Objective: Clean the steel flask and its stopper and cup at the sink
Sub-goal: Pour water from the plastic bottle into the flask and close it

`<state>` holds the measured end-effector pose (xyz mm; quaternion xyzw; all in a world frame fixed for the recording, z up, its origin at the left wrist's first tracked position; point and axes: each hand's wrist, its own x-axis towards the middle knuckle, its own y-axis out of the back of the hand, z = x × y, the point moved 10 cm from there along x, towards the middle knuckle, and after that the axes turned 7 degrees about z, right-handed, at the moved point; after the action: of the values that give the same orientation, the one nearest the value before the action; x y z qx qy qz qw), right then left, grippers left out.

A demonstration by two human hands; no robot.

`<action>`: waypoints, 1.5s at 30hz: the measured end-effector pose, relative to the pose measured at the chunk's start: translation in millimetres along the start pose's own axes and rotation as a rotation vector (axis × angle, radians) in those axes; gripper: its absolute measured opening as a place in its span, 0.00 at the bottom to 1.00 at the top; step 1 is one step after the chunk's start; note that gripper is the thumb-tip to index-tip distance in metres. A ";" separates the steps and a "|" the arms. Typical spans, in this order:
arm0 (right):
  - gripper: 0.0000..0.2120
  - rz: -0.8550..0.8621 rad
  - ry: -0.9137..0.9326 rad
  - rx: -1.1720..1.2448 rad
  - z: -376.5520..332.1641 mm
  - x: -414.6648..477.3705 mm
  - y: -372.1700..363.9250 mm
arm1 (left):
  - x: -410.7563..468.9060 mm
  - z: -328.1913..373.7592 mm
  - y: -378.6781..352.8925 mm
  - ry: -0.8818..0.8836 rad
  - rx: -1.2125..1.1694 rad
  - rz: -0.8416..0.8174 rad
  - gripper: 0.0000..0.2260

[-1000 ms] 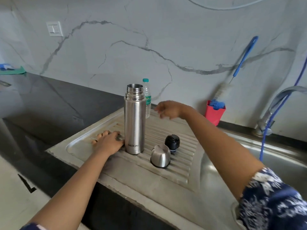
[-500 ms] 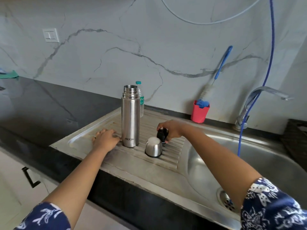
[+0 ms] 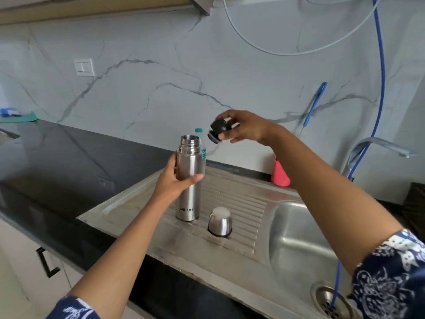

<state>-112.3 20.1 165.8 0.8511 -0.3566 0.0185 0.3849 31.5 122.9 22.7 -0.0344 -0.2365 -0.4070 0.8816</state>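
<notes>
Stopper (image 3: 217, 127) now aloft; one flask (image 3: 187, 200), one cup (image 3: 220, 222).

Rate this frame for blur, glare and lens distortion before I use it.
Head view, flask: sharp, its MILTON logo legible. Head view, stopper, brush handle and tap: softened by blur. Head view, cup and drainboard: soft glare patches. Head view, right sleeve: stretched by the wide lens at the corner.
</notes>
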 end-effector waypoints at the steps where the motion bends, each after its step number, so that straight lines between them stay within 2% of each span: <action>1: 0.22 -0.025 0.021 0.011 -10.2 5.5 -2.1 | 1.9 -4.3 -1.7 0.006 -0.009 0.004 0.39; 6: 0.26 -0.148 0.081 -0.055 -40.3 24.9 -25.0 | 5.9 -19.5 1.5 0.031 -0.016 0.060 0.39; 11: 0.27 -0.231 0.092 -0.165 -45.4 34.6 -47.4 | 12.1 -17.0 2.0 0.027 -0.045 0.077 0.30; 19: 0.27 -0.449 0.098 -0.531 -55.8 39.1 -84.9 | 10.5 -17.8 3.2 0.015 -0.041 0.113 0.28; 23: 0.24 -0.316 0.002 -0.683 -55.6 46.0 -81.1 | 6.5 -17.1 2.0 0.007 -0.029 0.125 0.27; 26: 0.34 -0.107 -0.026 -1.003 -55.1 44.7 -70.0 | 3.5 -15.1 1.5 0.004 -0.024 0.123 0.26; 27: 0.38 -0.068 -0.035 -1.024 -54.3 44.5 -66.3 | 3.1 -15.2 1.2 0.006 -0.019 0.118 0.26; 29: 0.43 -0.061 -0.061 -0.850 -51.5 45.6 -56.4 | 3.0 -16.0 1.4 0.010 -0.018 0.109 0.27; 30: 0.41 -0.092 -0.067 -0.712 -49.5 45.4 -52.0 | 3.0 -16.6 1.1 0.014 -0.017 0.104 0.28; 32: 0.28 -0.259 0.000 -0.494 -51.0 40.0 -52.5 | 3.6 -17.3 0.3 0.019 -0.017 0.095 0.29; 34: 0.24 -0.431 0.074 -0.405 -52.5 30.7 -58.8 | 4.2 -18.2 -0.3 0.021 -0.026 0.093 0.29; 36: 0.25 -0.460 0.117 -0.442 -53.0 31.0 -63.4 | 4.9 -20.1 -0.1 0.020 -0.031 0.096 0.31; 39: 0.24 -0.401 0.205 -0.523 -63.8 36.1 -67.5 | 5.1 -21.2 0.3 0.020 -0.025 0.095 0.32; 45: 0.22 -0.429 0.145 -0.542 -64.9 41.3 -76.9 | 5.1 -21.2 0.2 0.020 -0.047 0.093 0.32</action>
<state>-18.0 73.5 174.6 0.7701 -0.1333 -0.0975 0.6162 42.7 114.1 6.2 -0.0621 -0.2161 -0.3713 0.9009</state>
